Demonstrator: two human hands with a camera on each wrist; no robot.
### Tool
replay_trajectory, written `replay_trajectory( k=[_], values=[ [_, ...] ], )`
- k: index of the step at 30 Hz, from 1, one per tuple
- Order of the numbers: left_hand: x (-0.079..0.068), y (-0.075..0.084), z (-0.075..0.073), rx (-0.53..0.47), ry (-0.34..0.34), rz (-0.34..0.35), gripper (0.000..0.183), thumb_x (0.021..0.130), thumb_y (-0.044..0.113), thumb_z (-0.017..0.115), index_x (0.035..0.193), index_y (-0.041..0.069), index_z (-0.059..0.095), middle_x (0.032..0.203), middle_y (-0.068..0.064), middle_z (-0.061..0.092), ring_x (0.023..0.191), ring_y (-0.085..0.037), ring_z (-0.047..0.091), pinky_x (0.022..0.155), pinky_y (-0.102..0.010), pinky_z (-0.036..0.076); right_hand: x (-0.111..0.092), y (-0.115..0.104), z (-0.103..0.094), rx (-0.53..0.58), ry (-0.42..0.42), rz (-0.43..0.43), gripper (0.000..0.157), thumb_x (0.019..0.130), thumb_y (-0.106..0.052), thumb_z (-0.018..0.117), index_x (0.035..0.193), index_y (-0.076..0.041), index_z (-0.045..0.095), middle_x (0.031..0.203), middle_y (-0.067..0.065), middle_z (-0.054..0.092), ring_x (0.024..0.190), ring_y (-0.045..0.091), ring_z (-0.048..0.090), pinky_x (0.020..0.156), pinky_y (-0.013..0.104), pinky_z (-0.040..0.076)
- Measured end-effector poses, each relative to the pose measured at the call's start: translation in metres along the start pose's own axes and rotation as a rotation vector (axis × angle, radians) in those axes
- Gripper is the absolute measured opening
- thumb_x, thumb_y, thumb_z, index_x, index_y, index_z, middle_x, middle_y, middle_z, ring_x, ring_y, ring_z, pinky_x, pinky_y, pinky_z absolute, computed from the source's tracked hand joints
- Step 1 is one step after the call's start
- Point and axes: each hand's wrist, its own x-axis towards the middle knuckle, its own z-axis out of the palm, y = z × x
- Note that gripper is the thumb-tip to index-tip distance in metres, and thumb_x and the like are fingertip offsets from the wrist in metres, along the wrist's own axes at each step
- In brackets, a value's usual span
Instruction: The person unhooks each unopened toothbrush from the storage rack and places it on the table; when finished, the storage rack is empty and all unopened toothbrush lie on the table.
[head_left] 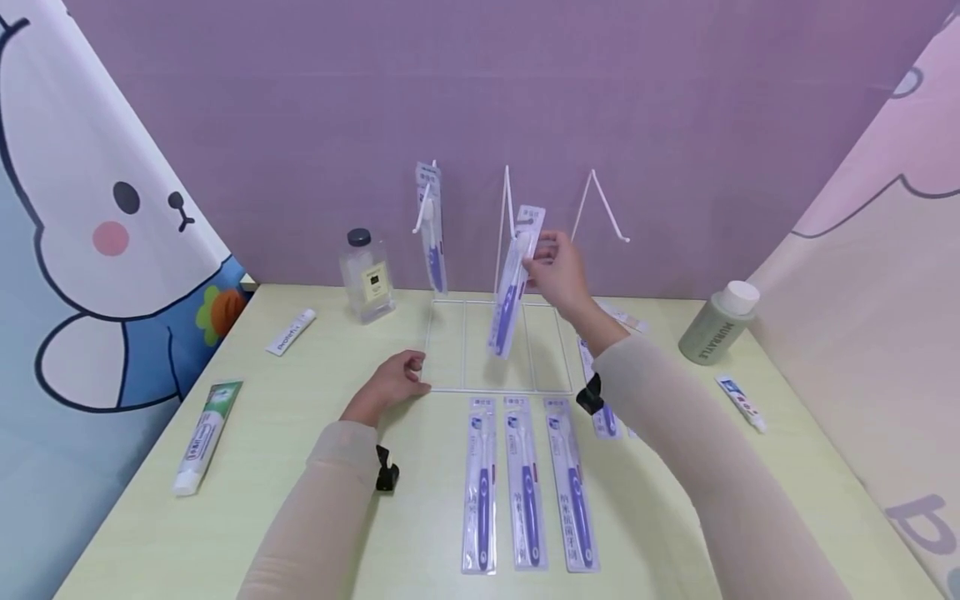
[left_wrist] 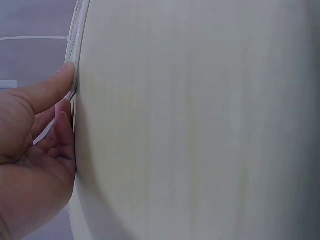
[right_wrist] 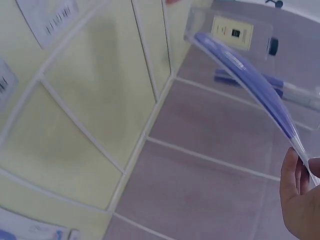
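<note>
At far left, a pale blue curtain printed with a cartoon rabbit; across the back, a plain purple backdrop; at far right, a pink curtain with cartoon outlines. Below, a pale yellowish table. On it, left to right: a green-and-white toothpaste tube, a small white tube lying aslant, a clear bottle with black cap, upright near the back edge, then a white wire rack with flat grid and raised hooks. On the left hook, a hanging toothbrush pack; in front of the rack, three packaged toothbrushes side by side, purple handles toward the near edge; partly hidden under the right arm, further packages; beyond, a grey-green bottle with white cap and a small blue-and-white tube. With the left hand, holds the rack's left front corner, fingers curled narrow, thumb against the wire. With the right hand, raised above the grid, pinches a tilted toothbrush pack by its upper right edge, lower end leftward, just beside the middle hook. Cannot tell hooked from unhooked.
</note>
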Motion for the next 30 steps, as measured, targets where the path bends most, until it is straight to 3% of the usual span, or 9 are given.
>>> replay_trajectory(
  k=[8,15,22,30],
  values=[
    [0.001,-0.002,-0.001,-0.002,-0.002,-0.024,0.058,0.077,0.004,0.069,0.130,0.007,0.044,0.113,-0.007,0.048,0.098,-0.021,0.048,0.087,-0.035,0.039,-0.033,0.028,0.020,0.078,-0.076,0.152,0.054,0.082,0.011,0.054,0.129,-0.004,0.031,0.102,0.020,0.054,0.081,0.033,0.059,0.064,0.037,0.053],
    [0.002,-0.001,-0.002,0.012,-0.004,-0.009,0.060,0.077,0.005,0.070,0.130,0.007,0.043,0.113,-0.007,0.049,0.098,-0.021,0.049,0.087,-0.036,0.039,-0.063,0.052,0.043,0.076,-0.144,0.202,0.060,0.081,0.013,0.054,0.130,-0.007,0.026,0.103,0.021,0.052,0.075,0.034,0.060,0.062,0.039,0.053],
    [0.002,0.000,-0.003,-0.005,-0.009,-0.021,0.061,0.076,0.006,0.070,0.130,0.007,0.043,0.114,-0.007,0.048,0.099,-0.021,0.048,0.089,-0.037,0.039,-0.094,0.069,0.060,0.112,-0.270,0.298,0.064,0.082,0.012,0.053,0.133,-0.007,0.020,0.106,0.022,0.047,0.072,0.032,0.060,0.064,0.040,0.053],
    [0.000,0.002,-0.003,-0.005,-0.016,-0.022,0.063,0.076,0.005,0.070,0.132,0.007,0.041,0.115,-0.007,0.048,0.100,-0.022,0.048,0.090,-0.038,0.038,-0.122,0.083,0.073,0.053,-0.423,0.417,0.069,0.082,0.010,0.057,0.136,-0.005,0.016,0.102,0.020,0.050,0.071,0.027,0.059,0.065,0.038,0.053]
  ],
)
